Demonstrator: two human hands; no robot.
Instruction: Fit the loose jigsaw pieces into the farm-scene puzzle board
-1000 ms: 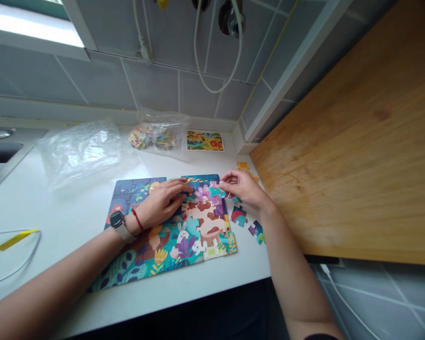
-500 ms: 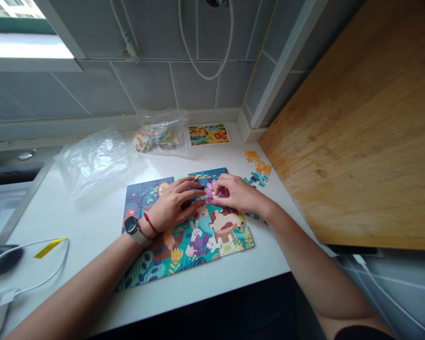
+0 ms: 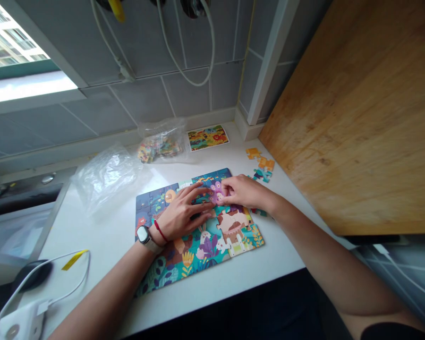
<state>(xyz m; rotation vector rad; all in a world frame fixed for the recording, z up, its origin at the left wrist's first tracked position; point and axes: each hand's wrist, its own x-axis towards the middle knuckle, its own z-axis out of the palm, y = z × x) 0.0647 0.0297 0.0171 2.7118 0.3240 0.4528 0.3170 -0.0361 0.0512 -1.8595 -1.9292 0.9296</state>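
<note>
A colourful jigsaw puzzle [image 3: 207, 248] with animals and plants lies on the white counter, mostly joined up. Across its upper middle rests my left hand [image 3: 182, 212], palm down with the fingers spread and holding nothing. My right hand [image 3: 242, 191] is at the puzzle's upper right, thumb and fingertips pinched on a purple puzzle piece [image 3: 216, 191] with a peacock-like pattern. The fingers partly hide that piece, so I cannot tell whether it lies flush. Loose orange puzzle pieces [image 3: 266, 164] and teal ones [image 3: 262, 175] lie just beyond my right hand.
Behind the puzzle are a crumpled clear bag [image 3: 108, 174], a bag of puzzle pieces [image 3: 163, 146] and a picture card [image 3: 208, 137]. A sink [image 3: 53, 212] lies left, with a white charger [image 3: 23, 321] and cable nearby. A wooden panel [image 3: 368, 118] stands right.
The camera view has swung left, so everything appears farther right. Both hands stay at about the same places on the puzzle, the right still pinched at the purple piece.
</note>
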